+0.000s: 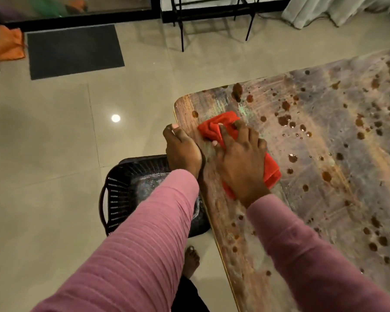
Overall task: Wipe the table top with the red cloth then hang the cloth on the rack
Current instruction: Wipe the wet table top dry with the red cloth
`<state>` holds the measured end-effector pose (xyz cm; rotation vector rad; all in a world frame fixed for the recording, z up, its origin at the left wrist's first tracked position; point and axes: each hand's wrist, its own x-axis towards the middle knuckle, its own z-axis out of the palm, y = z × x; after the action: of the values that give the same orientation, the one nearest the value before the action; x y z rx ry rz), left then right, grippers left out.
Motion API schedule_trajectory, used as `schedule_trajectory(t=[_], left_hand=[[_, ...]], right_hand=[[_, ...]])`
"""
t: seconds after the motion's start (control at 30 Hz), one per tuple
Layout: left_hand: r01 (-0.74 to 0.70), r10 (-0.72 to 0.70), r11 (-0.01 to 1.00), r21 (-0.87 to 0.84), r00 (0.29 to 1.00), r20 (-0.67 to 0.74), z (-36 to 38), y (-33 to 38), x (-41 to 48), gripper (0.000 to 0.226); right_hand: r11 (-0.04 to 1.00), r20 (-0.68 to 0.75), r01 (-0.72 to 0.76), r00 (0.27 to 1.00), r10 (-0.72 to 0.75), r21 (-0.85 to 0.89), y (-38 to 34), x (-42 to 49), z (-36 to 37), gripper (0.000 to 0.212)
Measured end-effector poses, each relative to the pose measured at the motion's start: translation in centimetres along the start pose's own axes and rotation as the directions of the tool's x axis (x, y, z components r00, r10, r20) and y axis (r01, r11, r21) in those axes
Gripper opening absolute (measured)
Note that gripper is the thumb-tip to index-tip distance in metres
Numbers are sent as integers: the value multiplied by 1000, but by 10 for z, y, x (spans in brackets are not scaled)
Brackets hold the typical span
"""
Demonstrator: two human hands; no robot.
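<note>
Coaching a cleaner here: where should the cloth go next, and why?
Probably sweep the red cloth under the right hand rightward across the table top: it sits near the corner, while brown spots dot the surface beyond.

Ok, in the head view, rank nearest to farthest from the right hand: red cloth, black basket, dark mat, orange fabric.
1. red cloth, under the right hand.
2. black basket, on floor, lower left.
3. dark mat, far floor.
4. orange fabric, far left edge.

Free rightward across the table top (324, 158) — blocked at the corner by red cloth (218, 124), below the edge by 1 black basket (122, 194).
</note>
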<state>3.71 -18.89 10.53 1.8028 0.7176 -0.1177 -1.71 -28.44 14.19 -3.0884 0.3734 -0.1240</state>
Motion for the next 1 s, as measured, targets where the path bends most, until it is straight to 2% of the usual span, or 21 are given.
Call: schedule_trajectory(t=[0.07,0.13,0.17,0.23,0.33,0.4,0.47,0.57,0.63,0.67,0.73,0.8,0.87,0.9,0.93,1.0], left_hand=[[-8,8,1000,10,1000,-5,1,-1,1,40],[2,-2,1000,7,1000,-11,1,-1,1,41],[11,-11,1000,-3,1000,-10,2,-1,1,41],[37,-37,999,-34,999,-9,1,-1,2,40],[86,-87,991,-102,996,0,1,-1,4,38],[104,-105,988,-114,994,-5,1,-1,4,36],[96,-98,989,-108,995,-12,2,-1,2,35],[102,-104,991,-86,994,-13,1,-1,0,35],[118,-118,989,-85,993,0,0,0,1,34],[129,-128,987,-93,992,9,1,0,1,34],[138,-137,984,-112,990,19,-1,-1,1,33],[128,-127,983,-128,992,18,-2,-1,2,33],[130,-129,981,-145,992,16,-1,0,1,33],[136,-135,980,-148,991,19,-1,1,1,33],[143,-141,979,-145,990,23,0,2,1,33],[150,-147,979,-137,989,31,1,2,0,34]], right_hand=[[993,24,-115,993,115,-4,12,23,-3,42],[961,41,-267,963,265,72,12,46,-7,43],[949,56,-296,955,291,107,5,53,-9,44],[966,82,-217,975,208,137,-15,52,-10,49],[989,97,90,990,-102,119,-33,27,-11,53],[977,107,194,973,-203,89,-22,26,-15,50],[991,95,123,987,-128,58,-4,44,-14,45],[976,114,-190,977,178,108,7,77,-15,41],[964,96,-241,968,231,114,-7,85,-13,39],[974,90,-202,977,193,106,-17,85,-12,39],[990,67,-30,998,21,136,-38,79,-10,42],[970,69,172,980,-186,172,-51,70,-11,51],[945,92,297,946,-311,139,-43,72,-13,54],[949,94,298,947,-307,103,-33,77,-12,50],[968,88,238,966,-244,76,-22,84,-12,45],[994,97,-30,995,21,101,-6,101,-13,41]])
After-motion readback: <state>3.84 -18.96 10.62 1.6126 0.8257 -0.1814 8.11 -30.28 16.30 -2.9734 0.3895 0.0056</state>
